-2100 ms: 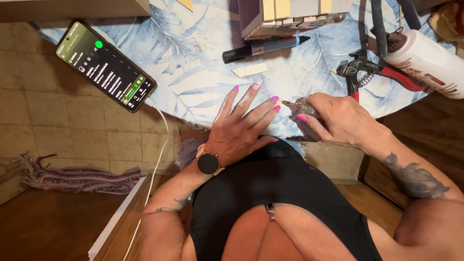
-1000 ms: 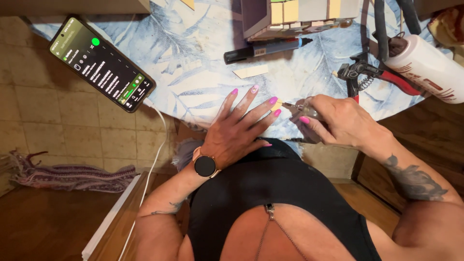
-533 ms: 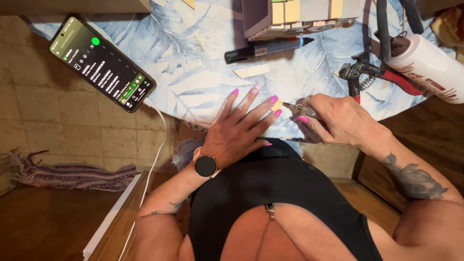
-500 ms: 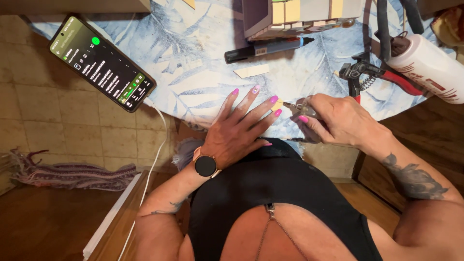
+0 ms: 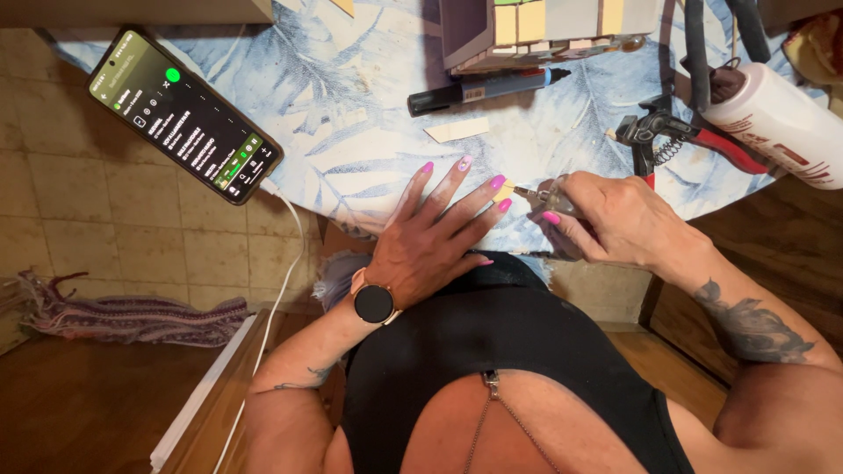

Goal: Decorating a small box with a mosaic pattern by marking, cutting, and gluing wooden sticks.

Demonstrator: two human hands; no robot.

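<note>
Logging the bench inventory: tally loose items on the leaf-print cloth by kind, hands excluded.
Phones: 1, phone
Markers: 1, black marker
Pliers: 1, red-handled pliers
Bottles: 1, white bottle
Loose pale tiles: 1, tile piece
Tiled boxes: 1, box
Total: 6

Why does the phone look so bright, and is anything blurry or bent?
Head view: the black phone with the lit green-and-black screen glows by itself, brighter than the dim brown wooden floor. Light on the blue leaf-patterned tablecloth is soft, with faint shadows under the left hand. The small metal tool in the right hand looks slightly blurred; edges bend little.
</note>
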